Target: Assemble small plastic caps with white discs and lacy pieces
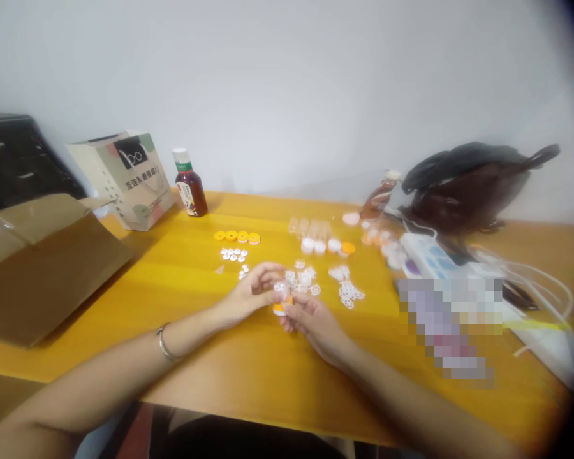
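Near the front middle of the table, a small clear container with an orange-and-white base (280, 308) is held up between my two hands. My right hand (318, 322) has its fingers closed around the base. My left hand (249, 293), with a bracelet on the wrist, curls its fingers and has its thumb at the clear upper part. Just beyond the hands lie white openwork plastic pieces (305, 278), with another pile of them (349, 292) to the right. Small white round parts (234, 254) sit beyond my left hand, below a row of yellow rings (236, 237).
Clear plastic cups (310, 227) and white caps (319, 246) stand at the back. A dark bottle (190, 185), paper bag (141, 185) and cardboard box (48, 268) are on the left. On the right are a power strip (428, 255), cables and a dark bag (469, 191).
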{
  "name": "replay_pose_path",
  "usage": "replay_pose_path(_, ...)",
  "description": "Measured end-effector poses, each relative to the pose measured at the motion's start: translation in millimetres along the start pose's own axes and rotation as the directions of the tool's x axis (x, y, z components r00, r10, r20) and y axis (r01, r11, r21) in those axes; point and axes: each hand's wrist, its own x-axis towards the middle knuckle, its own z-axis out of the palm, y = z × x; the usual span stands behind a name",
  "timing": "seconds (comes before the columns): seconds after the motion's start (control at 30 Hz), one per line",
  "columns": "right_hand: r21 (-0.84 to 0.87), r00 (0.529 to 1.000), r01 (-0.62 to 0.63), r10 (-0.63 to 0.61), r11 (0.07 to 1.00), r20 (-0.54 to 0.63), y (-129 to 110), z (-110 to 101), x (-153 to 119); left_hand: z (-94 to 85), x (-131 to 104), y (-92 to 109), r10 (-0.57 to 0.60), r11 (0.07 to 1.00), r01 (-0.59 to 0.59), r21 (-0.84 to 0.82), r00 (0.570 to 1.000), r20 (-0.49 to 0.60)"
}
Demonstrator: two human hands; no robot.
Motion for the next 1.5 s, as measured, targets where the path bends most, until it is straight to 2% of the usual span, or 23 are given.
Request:
replay_pose_path(0.1, 0.016, 1.0, 0.001, -0.001, 1.0, 0.005, -0.7, 0.1, 0.0, 1.1, -0.9, 0.2, -0.049, 0.994, 0.055, -0.099, 0.997, 0.061)
replay_pose_path(0.23, -0.012, 1.0, 0.009, -0.008, 1.0, 0.018, -0.9, 0.9, -0.5, 1.8, -1.8, 1.2, 0.009, 1.0, -0.009, -0.023, 1.0, -0.027)
replay_pose_path(0.37, -0.029, 0.999, 0.027, -0.027, 0.999, 0.026, 0.2, 1.2, -0.8, 1.5, -1.1, 2.2, -0.071, 0.997, 0.073, -0.032, 0.994, 0.082)
replay_pose_path(0.5, 0.015, 1.0, 0.01, -0.01, 1.0, 0.015, 0.4, 0.5, -0.8, 2.6, -0.9, 2.3, -0.01, 0.997, 0.014, 0.082, 0.998, -0.057)
replay_pose_path(0.63, 0.084, 0.999, 0.021, -0.023, 0.996, 0.023, -0.8, 0.8, -0.9, 5.4, -2.0, 1.4, -0.059, 0.997, 0.061, -0.048, 0.997, 0.047)
replay_pose_path(0.77, 0.023, 1.0, 0.022, -0.022, 0.999, 0.01, -0.7, 1.2, -0.6, 7.2, -2.6, -1.3, -0.004, 1.0, 0.003, -0.025, 0.999, -0.033)
replay_pose_path(0.9, 0.03, 1.0, 0.029, -0.029, 0.999, -0.001, 0.5, 0.5, -0.1, 7.4, -2.5, -1.8, -0.058, 0.987, 0.068, -0.143, 0.996, 0.075)
replay_pose_path(1.03, 0.029, 1.0, 0.028, -0.028, 0.999, 0.007, 0.2, 0.4, -0.3, 7.0, -2.4, -2.0, 0.007, 0.997, -0.01, -0.077, 0.999, -0.039)
replay_pose_path(1.17, 0.018, 0.999, 0.036, -0.036, 0.999, 0.011, -0.5, 0.1, 0.0, 6.8, -2.1, -1.6, -0.04, 0.989, 0.041, -0.14, 0.999, 0.005)
replay_pose_path(1.27, -0.028, 0.999, 0.035, -0.035, 0.999, 0.019, 0.0, -0.7, 0.6, 7.5, -2.1, -3.1, 0.053, 0.997, -0.059, -0.048, 0.99, -0.128)
replay_pose_path(1.3, -0.037, 0.999, 0.037, -0.036, 0.999, 0.02, 0.3, -0.8, 0.7, 7.9, -2.1, -3.6, 0.062, 0.997, -0.067, -0.033, 0.989, -0.133)
replay_pose_path(1.43, -0.055, 0.998, 0.055, -0.054, 0.997, 0.011, 0.4, -0.8, 0.9, 9.5, -1.9, -4.4, -0.016, 0.995, 0.013, -0.101, 0.999, -0.029)
replay_pose_path(1.5, -0.081, 0.998, 0.062, -0.062, 0.995, -0.001, 0.0, -0.8, 1.1, 9.4, -1.3, -4.8, -0.013, 1.0, 0.01, -0.021, 0.994, -0.113)
